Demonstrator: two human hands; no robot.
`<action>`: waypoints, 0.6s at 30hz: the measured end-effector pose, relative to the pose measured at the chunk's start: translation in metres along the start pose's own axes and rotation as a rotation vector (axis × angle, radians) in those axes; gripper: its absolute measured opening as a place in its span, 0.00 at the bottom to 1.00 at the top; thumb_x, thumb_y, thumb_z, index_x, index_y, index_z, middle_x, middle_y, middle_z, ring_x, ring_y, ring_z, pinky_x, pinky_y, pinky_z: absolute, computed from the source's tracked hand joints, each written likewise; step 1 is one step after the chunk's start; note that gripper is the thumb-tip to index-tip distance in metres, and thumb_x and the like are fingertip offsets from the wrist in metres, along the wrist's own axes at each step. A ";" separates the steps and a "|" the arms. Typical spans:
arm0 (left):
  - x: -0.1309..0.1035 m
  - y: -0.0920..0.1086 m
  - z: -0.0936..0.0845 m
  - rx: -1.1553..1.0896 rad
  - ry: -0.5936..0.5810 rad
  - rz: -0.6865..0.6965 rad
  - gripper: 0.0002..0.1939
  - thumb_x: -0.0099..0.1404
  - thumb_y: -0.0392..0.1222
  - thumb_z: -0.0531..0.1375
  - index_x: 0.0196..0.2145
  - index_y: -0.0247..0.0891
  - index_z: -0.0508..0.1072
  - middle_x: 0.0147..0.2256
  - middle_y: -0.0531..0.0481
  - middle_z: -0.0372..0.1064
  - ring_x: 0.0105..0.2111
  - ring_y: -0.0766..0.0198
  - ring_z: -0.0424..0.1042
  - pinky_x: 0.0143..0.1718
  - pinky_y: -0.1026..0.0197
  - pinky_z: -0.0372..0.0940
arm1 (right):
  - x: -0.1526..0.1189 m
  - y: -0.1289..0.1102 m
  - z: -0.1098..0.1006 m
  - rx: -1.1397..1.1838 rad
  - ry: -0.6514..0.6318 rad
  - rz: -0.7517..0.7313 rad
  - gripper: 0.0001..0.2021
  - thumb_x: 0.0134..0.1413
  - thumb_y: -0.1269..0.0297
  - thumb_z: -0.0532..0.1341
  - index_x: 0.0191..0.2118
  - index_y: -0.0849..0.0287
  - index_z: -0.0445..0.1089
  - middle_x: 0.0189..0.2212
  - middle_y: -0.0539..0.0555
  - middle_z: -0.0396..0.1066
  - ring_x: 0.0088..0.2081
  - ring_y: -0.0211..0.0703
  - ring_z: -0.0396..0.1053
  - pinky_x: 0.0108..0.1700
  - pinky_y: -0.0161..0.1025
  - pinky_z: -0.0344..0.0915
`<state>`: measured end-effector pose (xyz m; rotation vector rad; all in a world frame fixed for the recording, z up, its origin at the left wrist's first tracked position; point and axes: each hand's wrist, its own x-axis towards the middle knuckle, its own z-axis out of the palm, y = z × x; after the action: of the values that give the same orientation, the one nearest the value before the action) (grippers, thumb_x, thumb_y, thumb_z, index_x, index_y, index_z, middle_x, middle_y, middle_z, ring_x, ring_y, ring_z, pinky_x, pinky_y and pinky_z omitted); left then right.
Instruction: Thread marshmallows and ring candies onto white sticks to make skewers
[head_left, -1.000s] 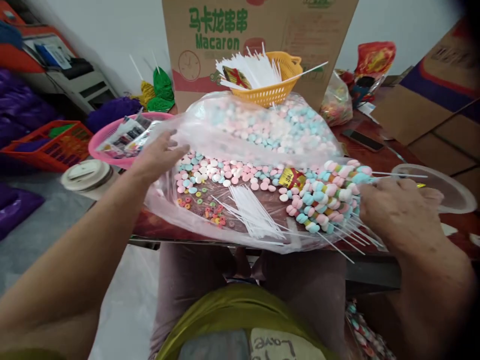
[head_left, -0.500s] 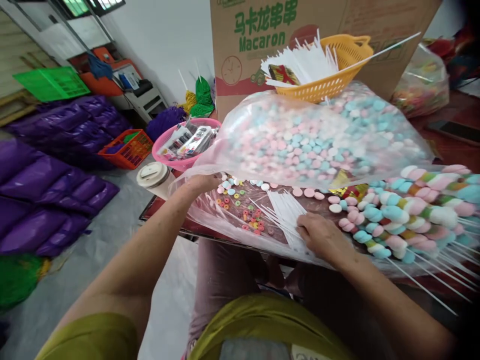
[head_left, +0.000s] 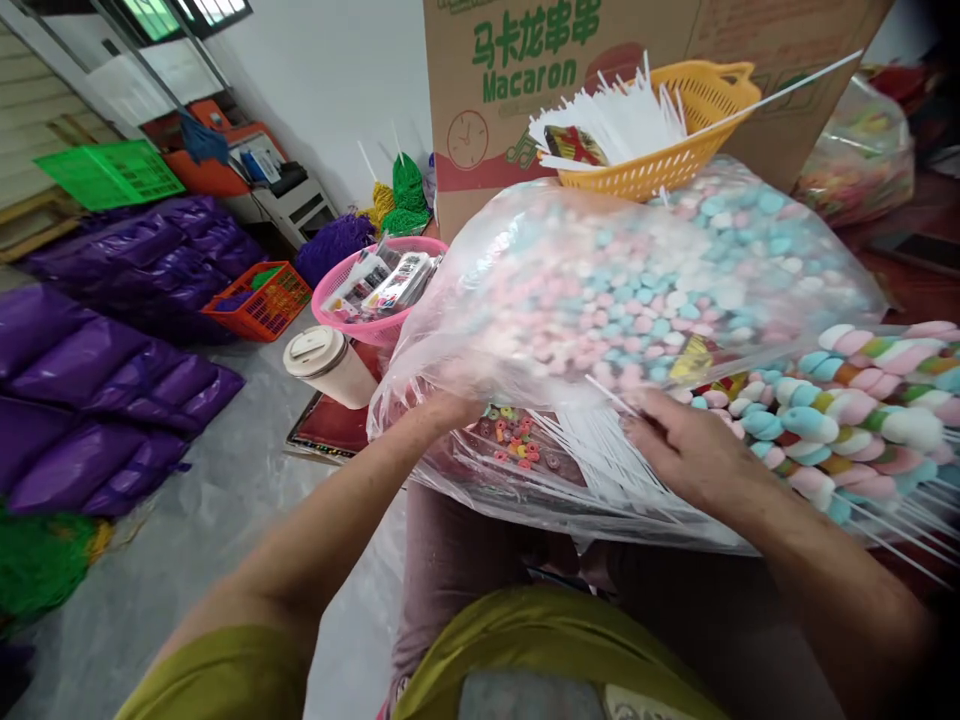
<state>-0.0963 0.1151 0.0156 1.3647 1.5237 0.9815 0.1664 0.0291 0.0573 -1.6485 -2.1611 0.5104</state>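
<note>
Pinched in my right hand [head_left: 675, 440] is a thin white stick [head_left: 609, 393], its tip pointing to the upper left. Below that hand a bundle of white sticks [head_left: 596, 455] lies on the clear plastic. My left hand [head_left: 454, 405] reaches into the mouth of a big clear bag [head_left: 450, 270] of pink, blue and white marshmallows [head_left: 637, 295]; film covers its fingers, so their grip cannot be made out. Small coloured ring candies [head_left: 517, 435] lie between the hands. Several finished marshmallow skewers [head_left: 840, 410] are piled beyond my right hand.
A yellow basket [head_left: 645, 180] of white sticks rests on the bag, before a cardboard box [head_left: 480, 130]. At the left are a lidded cup [head_left: 330, 365] by the table edge and a pink basket [head_left: 382, 330] of packets. Purple packages [head_left: 97, 410] cover the floor.
My right hand has lifted from the bundle with one white stick in its fingers. My left hand has moved right under the bag's film, and the bag's edge now hangs lower over the loose marshmallows.
</note>
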 end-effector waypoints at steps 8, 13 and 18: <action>-0.034 0.013 -0.002 -0.163 -0.251 -0.081 0.10 0.44 0.33 0.66 0.28 0.33 0.75 0.25 0.49 0.71 0.22 0.67 0.67 0.23 0.65 0.61 | 0.034 -0.039 0.021 -0.157 -0.230 -0.157 0.11 0.54 0.71 0.49 0.27 0.60 0.66 0.26 0.54 0.68 0.27 0.37 0.62 0.28 0.34 0.50; -0.063 0.012 -0.004 -0.651 -0.194 -0.215 0.13 0.44 0.31 0.66 0.31 0.33 0.73 0.26 0.48 0.72 0.24 0.67 0.70 0.26 0.64 0.66 | 0.037 -0.047 0.021 -0.106 -0.127 -0.104 0.12 0.55 0.70 0.49 0.29 0.60 0.68 0.23 0.53 0.66 0.24 0.36 0.59 0.27 0.34 0.48; -0.091 0.008 0.014 -0.835 -0.192 -0.195 0.13 0.46 0.31 0.66 0.32 0.34 0.73 0.28 0.49 0.72 0.27 0.65 0.72 0.27 0.64 0.67 | 0.019 -0.054 0.053 0.454 -0.003 -0.104 0.11 0.55 0.60 0.53 0.35 0.60 0.70 0.25 0.49 0.66 0.28 0.35 0.61 0.30 0.31 0.54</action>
<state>-0.0758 0.0251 0.0263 0.6721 0.9021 1.1382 0.0904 0.0311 0.0399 -1.2819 -1.9346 0.8937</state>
